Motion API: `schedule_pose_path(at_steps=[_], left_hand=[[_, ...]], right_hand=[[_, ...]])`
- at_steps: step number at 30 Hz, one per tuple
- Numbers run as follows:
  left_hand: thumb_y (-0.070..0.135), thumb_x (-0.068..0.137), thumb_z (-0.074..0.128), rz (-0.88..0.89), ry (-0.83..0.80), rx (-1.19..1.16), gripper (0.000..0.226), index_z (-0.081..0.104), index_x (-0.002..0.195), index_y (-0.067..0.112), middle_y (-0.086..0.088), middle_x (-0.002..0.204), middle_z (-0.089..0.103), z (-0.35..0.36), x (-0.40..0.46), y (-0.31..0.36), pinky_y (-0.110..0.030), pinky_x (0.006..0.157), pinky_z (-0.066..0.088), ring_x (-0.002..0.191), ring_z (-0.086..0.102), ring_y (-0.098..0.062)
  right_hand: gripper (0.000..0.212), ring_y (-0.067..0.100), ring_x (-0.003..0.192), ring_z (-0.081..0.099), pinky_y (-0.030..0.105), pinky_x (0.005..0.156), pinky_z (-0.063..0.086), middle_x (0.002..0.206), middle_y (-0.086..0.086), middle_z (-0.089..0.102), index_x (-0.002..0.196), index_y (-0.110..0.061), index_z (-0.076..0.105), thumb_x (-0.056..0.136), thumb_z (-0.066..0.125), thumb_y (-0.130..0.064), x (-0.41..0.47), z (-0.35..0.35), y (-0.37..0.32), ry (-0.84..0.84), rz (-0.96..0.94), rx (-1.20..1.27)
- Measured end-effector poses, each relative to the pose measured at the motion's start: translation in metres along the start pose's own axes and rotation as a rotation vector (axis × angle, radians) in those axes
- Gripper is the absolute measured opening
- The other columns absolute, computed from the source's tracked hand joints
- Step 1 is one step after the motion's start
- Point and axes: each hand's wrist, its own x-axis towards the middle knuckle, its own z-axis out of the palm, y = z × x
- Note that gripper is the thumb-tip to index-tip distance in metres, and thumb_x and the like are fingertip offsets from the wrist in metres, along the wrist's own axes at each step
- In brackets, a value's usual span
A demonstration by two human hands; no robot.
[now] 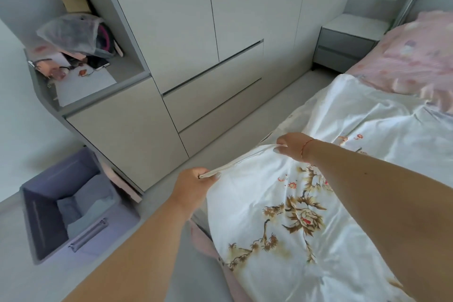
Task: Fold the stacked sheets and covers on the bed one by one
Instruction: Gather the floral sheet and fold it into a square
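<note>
A white cover [282, 216] printed with brown and red flowers lies spread over the bed, reaching from the lower right up toward the pillow end. My left hand [193, 184] is closed on its near edge at the bed's left side. My right hand [294, 146], with a thin red bracelet at the wrist, pinches the same edge farther up. The edge is pulled taut between both hands. A pink patterned sheet [414, 61] lies bunched at the head of the bed, and pink fabric [208, 243] hangs below the white cover.
A pale wardrobe [196, 32] with drawers lines the far side of a narrow floor strip. A grey open storage box [71, 211] stands on the floor at left. A cluttered open shelf [81, 56] is above it. A bedside table [348, 41] stands by the bed head.
</note>
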Motion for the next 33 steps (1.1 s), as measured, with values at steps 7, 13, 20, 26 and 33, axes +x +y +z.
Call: schedule_pose_path(at_steps=[7, 13, 20, 26, 33], left_hand=[[0.027, 0.089, 0.068, 0.059, -0.036, -0.133, 0.038, 0.048, 0.062, 0.011, 0.006, 0.053, 0.027, 0.049, -0.096, 0.019, -0.027, 0.053, 0.022, 0.052, 0.024, -0.012], [0.03, 0.09, 0.067, 0.081, -0.095, -0.112, 0.044, 0.038, 0.065, 0.01, 0.004, 0.057, 0.021, 0.086, -0.173, 0.022, -0.025, 0.052, 0.018, 0.056, 0.021, -0.015], [0.032, 0.089, 0.069, 0.042, -0.128, -0.132, 0.036, 0.048, 0.069, 0.01, -0.004, 0.062, 0.029, 0.138, -0.251, 0.031, -0.026, 0.058, 0.026, 0.061, 0.027, -0.016], [0.042, 0.086, 0.069, 0.017, -0.121, -0.104, 0.045, 0.06, 0.072, 0.0, -0.007, 0.069, 0.041, 0.2, -0.323, 0.047, -0.031, 0.063, 0.03, 0.067, 0.038, -0.017], [0.033, 0.09, 0.066, -0.046, -0.03, -0.065, 0.041, 0.051, 0.06, 0.012, 0.012, 0.044, 0.022, 0.292, -0.426, 0.072, -0.023, 0.048, 0.022, 0.045, 0.021, -0.01]], right_hand=[[0.038, 0.03, 0.103, 0.055, 0.032, 0.084, 0.038, 0.103, 0.014, 0.06, 0.111, 0.0, 0.059, 0.101, 0.039, -0.03, -0.131, 0.015, 0.026, 0.17, 0.094, 0.031], [0.039, 0.028, 0.116, 0.051, 0.031, 0.091, 0.037, 0.117, 0.014, 0.059, 0.116, -0.004, 0.06, 0.101, 0.039, -0.033, -0.221, 0.037, 0.05, 0.157, 0.145, 0.035], [0.033, 0.025, 0.102, 0.054, 0.03, 0.085, 0.04, 0.108, 0.009, 0.06, 0.104, -0.009, 0.058, 0.102, 0.036, -0.034, -0.305, 0.06, 0.09, 0.106, 0.113, -0.041], [0.025, 0.019, 0.085, 0.049, 0.026, 0.074, 0.034, 0.088, 0.003, 0.052, 0.09, -0.016, 0.049, 0.103, 0.034, -0.031, -0.375, 0.073, 0.138, 0.095, 0.055, -0.105], [0.026, 0.02, 0.082, 0.049, 0.026, 0.071, 0.034, 0.075, -0.003, 0.048, 0.087, -0.016, 0.047, 0.103, 0.032, -0.031, -0.458, 0.095, 0.202, 0.084, 0.002, -0.137]])
